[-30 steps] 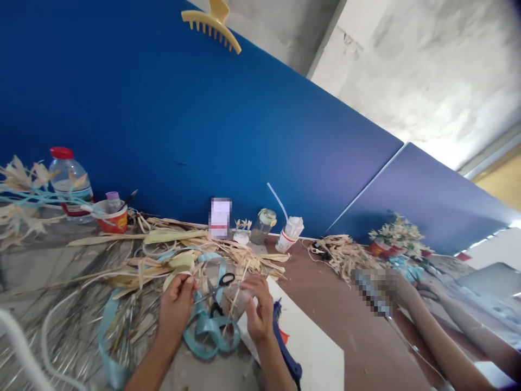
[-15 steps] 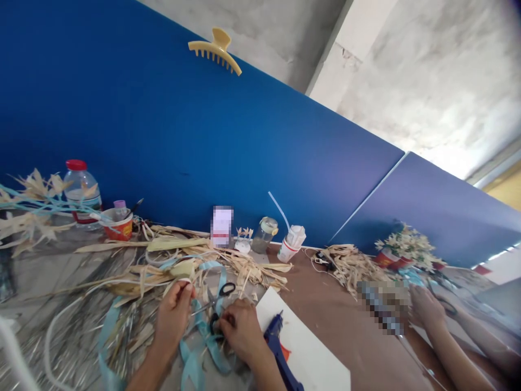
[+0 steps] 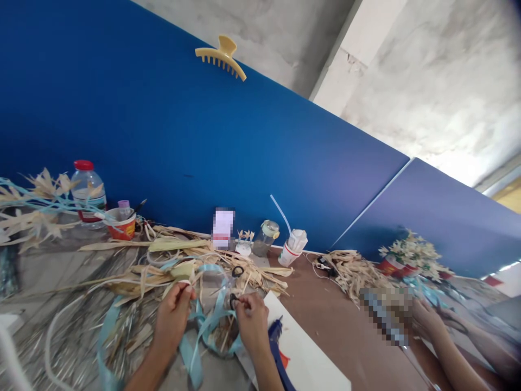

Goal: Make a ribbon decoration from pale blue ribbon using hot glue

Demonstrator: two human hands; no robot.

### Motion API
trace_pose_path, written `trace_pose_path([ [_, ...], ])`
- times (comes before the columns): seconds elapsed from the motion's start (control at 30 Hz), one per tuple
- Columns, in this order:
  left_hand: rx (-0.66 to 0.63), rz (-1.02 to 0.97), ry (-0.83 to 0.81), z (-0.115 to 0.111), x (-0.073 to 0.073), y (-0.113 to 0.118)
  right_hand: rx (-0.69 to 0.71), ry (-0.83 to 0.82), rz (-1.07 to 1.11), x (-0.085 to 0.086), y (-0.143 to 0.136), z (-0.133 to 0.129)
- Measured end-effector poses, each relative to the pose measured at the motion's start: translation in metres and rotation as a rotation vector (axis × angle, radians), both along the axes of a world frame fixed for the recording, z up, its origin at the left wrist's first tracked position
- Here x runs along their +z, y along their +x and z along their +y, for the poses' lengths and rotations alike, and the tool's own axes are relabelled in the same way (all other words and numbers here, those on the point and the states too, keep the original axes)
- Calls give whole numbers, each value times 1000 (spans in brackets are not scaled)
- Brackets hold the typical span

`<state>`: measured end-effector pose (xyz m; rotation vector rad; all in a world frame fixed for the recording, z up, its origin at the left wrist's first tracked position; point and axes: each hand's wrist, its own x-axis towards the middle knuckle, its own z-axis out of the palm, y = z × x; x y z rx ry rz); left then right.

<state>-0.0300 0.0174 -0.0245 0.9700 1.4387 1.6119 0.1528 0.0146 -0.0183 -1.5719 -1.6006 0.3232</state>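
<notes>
In the head view, the right hand [image 3: 253, 317] is lifting the black-handled scissors [image 3: 233, 300] away from the blue ribbon [image 3: 191, 358] where they were lying, so they are now coming under its control. Its fingertips are closing in a narrow pinch on the lower handle ring, the other ring sitting beyond them, while the left hand [image 3: 173, 314] is pinching a small pale piece [image 3: 184, 282], too indistinct to identify

**Your two hands pinch, a gap between them**

Your left hand [image 3: 178, 301] holds its thumb against its curled forefinger. Your right hand [image 3: 249, 317] shows its back, fingers bent and tips turned toward the left. Your bare forearms slant inward from the view's lower edge.
</notes>
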Motion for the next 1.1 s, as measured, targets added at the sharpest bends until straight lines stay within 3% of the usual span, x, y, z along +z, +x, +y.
trace_pose_path([
  [0.17, -107, 54, 8, -2, -4, 3, -182, 62, 59, -9, 9, 8],
  [0.33, -135, 72, 23, -3, -3, 6, -286, 112, -77, -16, 11, 11],
  [0.4, -138, 62, 21, -3, -2, 5, -207, 189, -110, -13, 8, 8],
  [0.47, -124, 57, 14, -3, 0, 5, 12, 234, -141, -7, 0, 3],
  [0.57, -89, 74, 6, -3, 2, 4, 382, 137, -243, 9, -13, -10],
  [0.67, -88, 96, 11, -4, 4, 3, 572, 17, -284, 23, -22, -21],
  [0.77, -102, 116, 21, -5, 3, 3, 587, -29, -307, 29, -24, -24],
  [1.0, -93, 136, 13, -3, 3, 3, 381, -100, -346, 28, -20, -19],
  [1.1, -91, 154, 10, -3, 5, 3, 506, 5, -323, 28, -25, -23],
])
